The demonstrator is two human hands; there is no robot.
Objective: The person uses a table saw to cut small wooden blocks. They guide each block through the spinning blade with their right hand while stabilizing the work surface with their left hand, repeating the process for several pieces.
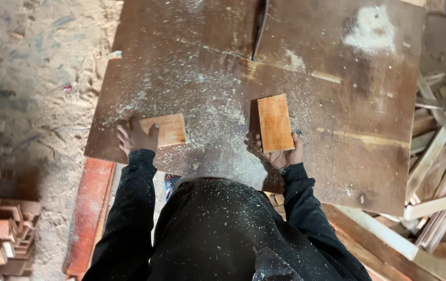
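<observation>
On the dusty table, 2 stiff, probably light boards are held flat: left hand fingers curled on one board's end, right hand gripping the other board's near edge.

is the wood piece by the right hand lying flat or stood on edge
Lying flat: the wood piece shows its broad orange face upward on the dusty board, right hand at its near end.

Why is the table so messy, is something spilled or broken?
Pale sawdust is scattered across the brown table top, with a thick whitish patch near the far right corner. The two wooden blocks, under the left hand and right hand, look whole.
</observation>
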